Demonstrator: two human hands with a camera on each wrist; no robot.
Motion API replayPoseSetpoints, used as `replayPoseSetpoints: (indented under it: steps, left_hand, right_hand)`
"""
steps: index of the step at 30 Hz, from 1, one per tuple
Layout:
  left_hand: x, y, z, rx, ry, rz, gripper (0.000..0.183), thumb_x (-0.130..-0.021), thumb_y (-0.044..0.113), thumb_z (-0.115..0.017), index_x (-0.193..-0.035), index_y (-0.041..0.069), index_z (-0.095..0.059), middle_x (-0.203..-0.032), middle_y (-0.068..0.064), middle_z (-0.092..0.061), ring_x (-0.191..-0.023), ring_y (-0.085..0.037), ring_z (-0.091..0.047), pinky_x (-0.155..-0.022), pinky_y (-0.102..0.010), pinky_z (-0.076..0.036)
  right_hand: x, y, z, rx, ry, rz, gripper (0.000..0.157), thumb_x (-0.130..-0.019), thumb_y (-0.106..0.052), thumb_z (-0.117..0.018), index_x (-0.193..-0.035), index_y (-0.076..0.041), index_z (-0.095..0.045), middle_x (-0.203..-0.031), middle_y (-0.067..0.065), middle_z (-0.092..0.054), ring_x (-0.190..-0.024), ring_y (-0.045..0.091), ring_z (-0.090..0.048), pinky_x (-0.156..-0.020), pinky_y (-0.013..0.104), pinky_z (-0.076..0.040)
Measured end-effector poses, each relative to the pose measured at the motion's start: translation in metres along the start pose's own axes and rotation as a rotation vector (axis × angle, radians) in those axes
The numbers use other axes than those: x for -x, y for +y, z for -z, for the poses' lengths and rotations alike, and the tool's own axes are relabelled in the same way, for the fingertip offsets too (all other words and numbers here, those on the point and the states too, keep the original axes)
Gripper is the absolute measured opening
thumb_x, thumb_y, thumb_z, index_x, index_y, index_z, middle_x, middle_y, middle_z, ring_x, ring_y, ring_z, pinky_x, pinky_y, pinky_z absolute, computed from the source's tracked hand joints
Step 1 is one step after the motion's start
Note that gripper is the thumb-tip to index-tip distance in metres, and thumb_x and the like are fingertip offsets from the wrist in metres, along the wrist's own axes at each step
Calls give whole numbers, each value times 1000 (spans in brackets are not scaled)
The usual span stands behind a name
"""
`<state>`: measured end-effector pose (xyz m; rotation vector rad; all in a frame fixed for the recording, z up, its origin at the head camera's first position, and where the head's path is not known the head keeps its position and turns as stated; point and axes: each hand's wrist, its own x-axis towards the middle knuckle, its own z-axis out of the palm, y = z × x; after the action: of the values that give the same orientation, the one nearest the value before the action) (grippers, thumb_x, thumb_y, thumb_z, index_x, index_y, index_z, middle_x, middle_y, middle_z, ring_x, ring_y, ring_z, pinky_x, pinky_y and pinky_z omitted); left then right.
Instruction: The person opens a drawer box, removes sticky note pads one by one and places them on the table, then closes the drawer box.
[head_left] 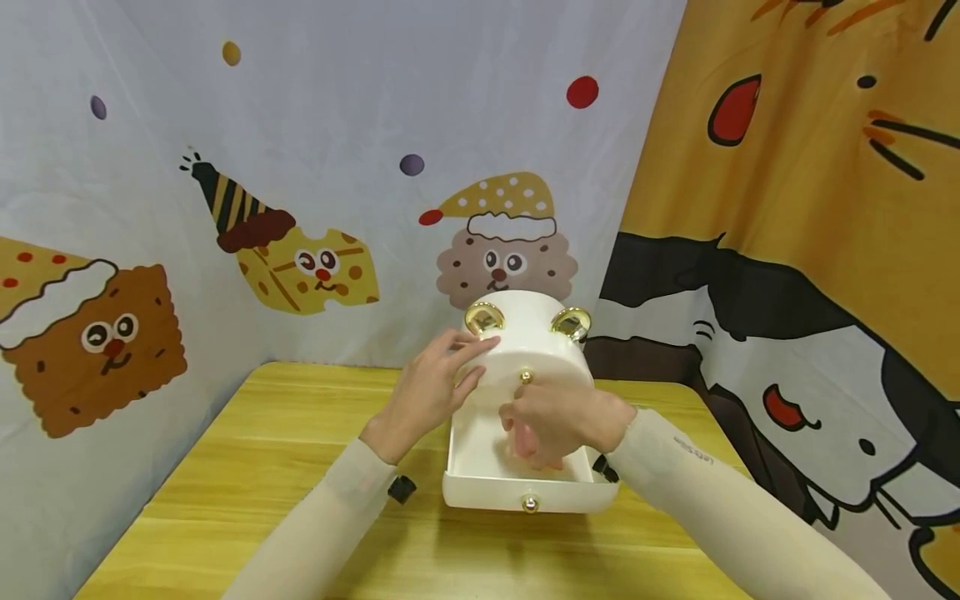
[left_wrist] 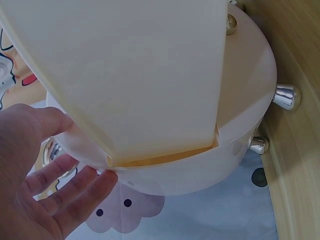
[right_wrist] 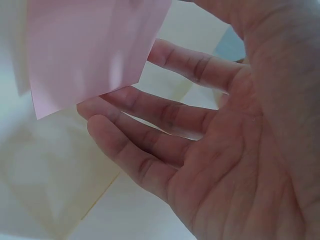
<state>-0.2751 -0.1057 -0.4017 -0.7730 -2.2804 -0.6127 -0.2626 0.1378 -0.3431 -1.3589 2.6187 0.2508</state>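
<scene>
1. A pink slip (right_wrist: 92,55) was held by the right grip (head_left: 562,417), which was narrowed and curled; the exact pinch point could not be made out, being cut off at the top of the right wrist view
2. The slip was seen just under the right grip, within the outline of the pulled-out drawer (head_left: 487,493); whether the drawer's floor was touched could not be told
3. The deciding relation was judged to be that of slip to drawer floor: the free edge was seen beside the lower fingers, while the long axis could not be settled with the upper end hidden
4. The left grip (head_left: 431,383) was set farther from the slip, to the right grip's left, loosely spread and rested at the side of the white cabinet (head_left: 528,315)
5. Beyond the right grip an upper knob (head_left: 527,377) was shown; the cabinet was carried by the worktop (head_left: 225,483)
</scene>
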Motion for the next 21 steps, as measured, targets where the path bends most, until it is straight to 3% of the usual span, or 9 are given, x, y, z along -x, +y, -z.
replayPoseSetpoints:
  steps: [8, 14, 21]
  left_hand:
    - [0, -1, -1, 1, 14, -4, 50, -109, 18, -86, -158, 26, -75, -138, -9, -74, -101, -22, -76, -66, -30, -62]
    - [0, -1, -2, 1, 12, -6, 50, -109, 18, -86, -158, 26, -75, -138, -9, -74, -102, -22, -76, -67, -29, -63]
    - [0, 0, -2, 2, 10, 0, 50, -109, 19, -86, -157, 26, -75, -138, -9, -74, -100, -22, -75, -67, -30, -62]
  right_hand:
    - [5, 4, 3, -91, 37, 37, 47, -84, -21, -100, -126, -15, -80, -94, -15, -77, -92, 3, -64, -85, 21, -58]
    - [9, 5, 2, -125, 69, 72, 49, -85, -17, -97, -129, -10, -79, -99, -8, -76, -86, -1, -64, -83, 18, -58]
    - [15, 4, 3, -109, 121, 81, 52, -84, -20, -98, -132, -10, -79, -108, 1, -73, -87, 4, -65, -82, 21, -60]
